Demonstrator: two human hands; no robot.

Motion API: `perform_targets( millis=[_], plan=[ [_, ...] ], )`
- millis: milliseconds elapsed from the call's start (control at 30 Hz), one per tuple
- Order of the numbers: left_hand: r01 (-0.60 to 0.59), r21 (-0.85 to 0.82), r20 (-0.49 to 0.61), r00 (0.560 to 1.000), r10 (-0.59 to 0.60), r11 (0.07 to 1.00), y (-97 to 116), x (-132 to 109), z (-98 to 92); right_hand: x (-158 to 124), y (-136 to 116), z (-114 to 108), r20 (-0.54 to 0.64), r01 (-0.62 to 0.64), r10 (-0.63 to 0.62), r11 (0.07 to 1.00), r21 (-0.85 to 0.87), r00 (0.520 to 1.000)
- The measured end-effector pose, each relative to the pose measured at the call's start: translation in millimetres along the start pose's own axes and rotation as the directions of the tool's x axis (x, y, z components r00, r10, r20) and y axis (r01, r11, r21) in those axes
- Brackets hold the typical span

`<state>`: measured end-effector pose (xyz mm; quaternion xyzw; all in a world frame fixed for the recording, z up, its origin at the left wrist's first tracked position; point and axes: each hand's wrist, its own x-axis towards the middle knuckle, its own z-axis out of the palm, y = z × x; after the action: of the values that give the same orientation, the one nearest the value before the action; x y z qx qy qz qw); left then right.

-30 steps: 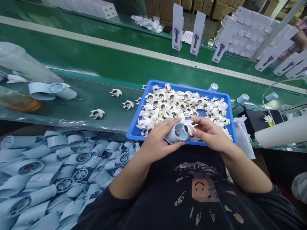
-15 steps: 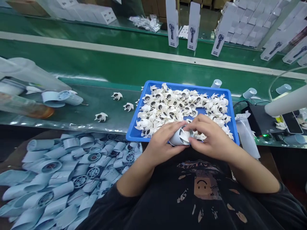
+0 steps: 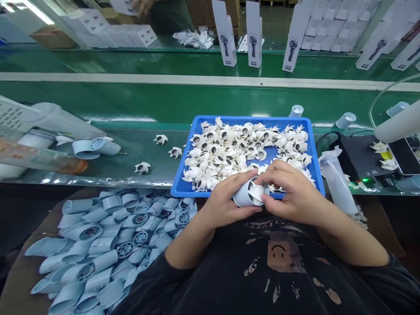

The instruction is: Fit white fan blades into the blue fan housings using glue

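Note:
My left hand (image 3: 226, 199) is wrapped round a light blue cylindrical fan housing (image 3: 242, 197), its open end tilted to the right. In the mouth of the housing sits a white fan impeller (image 3: 255, 191). The thumb and forefinger of my right hand (image 3: 288, 188) pinch the impeller at its edge; the other fingers are curled. Both hands are over the near edge of a blue tray (image 3: 314, 151), which is heaped with white impellers (image 3: 226, 146).
A pile of light blue housings (image 3: 108, 245) lies at the lower left. Loose impellers (image 3: 142, 168) rest on the bench left of the tray. At the right are a black box (image 3: 354, 155) and a plastic-wrapped roll (image 3: 337, 175). Printed cartons (image 3: 254, 39) stand behind.
The view has turned slightly, shifting the scene. My hands stay together on the housing and impeller, with only a small shift of the fingers.

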<state>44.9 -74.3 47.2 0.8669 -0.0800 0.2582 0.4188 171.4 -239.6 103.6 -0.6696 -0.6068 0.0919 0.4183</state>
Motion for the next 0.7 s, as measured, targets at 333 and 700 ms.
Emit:
perform_targets(
  millis=[333,700],
  plan=[
    [-0.169,0.146,-0.101,0.978,0.184,0.975,12,4,19.8,-18,23,17,0.284,-0.32,0.205,0.83,0.457,0.937],
    [-0.14,0.364,-0.146,0.968,0.205,0.921,23,-7,36.4,-26,21,36,0.348,-0.423,0.241,0.53,0.735,0.906]
  ],
)
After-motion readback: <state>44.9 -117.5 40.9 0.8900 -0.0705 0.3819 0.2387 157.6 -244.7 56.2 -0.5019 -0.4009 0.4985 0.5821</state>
